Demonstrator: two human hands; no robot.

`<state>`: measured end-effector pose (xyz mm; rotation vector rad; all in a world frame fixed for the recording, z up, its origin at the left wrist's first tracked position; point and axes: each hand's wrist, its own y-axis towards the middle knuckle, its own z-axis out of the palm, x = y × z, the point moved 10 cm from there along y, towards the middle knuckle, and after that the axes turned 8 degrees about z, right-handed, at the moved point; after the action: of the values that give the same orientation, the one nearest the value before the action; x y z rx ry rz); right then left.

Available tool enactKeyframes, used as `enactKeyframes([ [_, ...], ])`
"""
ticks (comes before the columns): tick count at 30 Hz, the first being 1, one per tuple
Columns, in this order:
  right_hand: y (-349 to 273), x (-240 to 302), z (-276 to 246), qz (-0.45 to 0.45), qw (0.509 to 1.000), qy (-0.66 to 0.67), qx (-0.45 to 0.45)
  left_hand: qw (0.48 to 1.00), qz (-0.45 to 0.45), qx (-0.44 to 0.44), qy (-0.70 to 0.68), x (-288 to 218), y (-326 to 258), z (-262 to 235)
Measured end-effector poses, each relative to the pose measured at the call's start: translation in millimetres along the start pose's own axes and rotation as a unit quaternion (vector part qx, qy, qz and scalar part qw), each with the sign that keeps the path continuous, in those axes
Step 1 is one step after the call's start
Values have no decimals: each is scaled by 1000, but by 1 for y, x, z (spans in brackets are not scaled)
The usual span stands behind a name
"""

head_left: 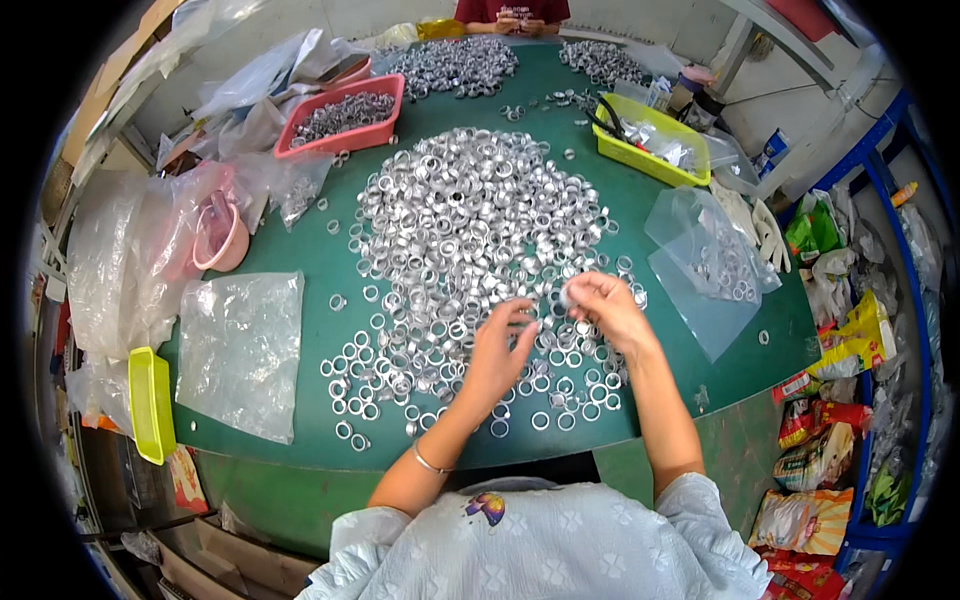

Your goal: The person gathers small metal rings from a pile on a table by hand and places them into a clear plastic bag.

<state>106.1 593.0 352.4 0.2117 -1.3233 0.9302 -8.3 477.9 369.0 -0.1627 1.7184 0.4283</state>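
Note:
A broad heap of silvery metal rings covers the middle of the green table, thinning to loose rings along its near side. Over the near part of the heap, my right hand pinches one metal ring between thumb and fingertips. My left hand is just to its left above the rings, thumb and fingers apart, with nothing visible in it. Its fingertips point toward the right hand without touching it.
Left are a red tub of metal parts, a pink basket, a flat plastic bag and a yellow-green tray. Right are a yellow-green basket and bagged rings. A person sits opposite behind more heaps.

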Motion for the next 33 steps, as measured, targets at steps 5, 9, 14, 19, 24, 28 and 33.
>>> enactKeyframes([
  [5, -4, 26, 29, -156, 959, -229, 50, 931, -123, -32, -342, 39, 17, 25],
  [9, 6, 51, 6, -243, 875, -404, -107, 920, -67, -69, -381, 51, 16, 19],
  [14, 18, 15, 28, -279, 748, -582, -156, 885, -10, -61, -461, 37, 20, 13],
  [19, 29, 10, -11, -198, 936, -272, -106, 847, -37, -50, -528, 33, 20, 10],
  [24, 27, 3, -11, -126, 990, -69, -9, 839, -35, -47, -542, 36, 19, 9],
  [28, 23, -9, 5, -36, 982, 158, 98, 915, 1, -57, -398, 31, 19, 6],
  [33, 21, -22, 33, 16, 983, 141, 116, 948, 62, -85, -302, 18, 15, 0],
])
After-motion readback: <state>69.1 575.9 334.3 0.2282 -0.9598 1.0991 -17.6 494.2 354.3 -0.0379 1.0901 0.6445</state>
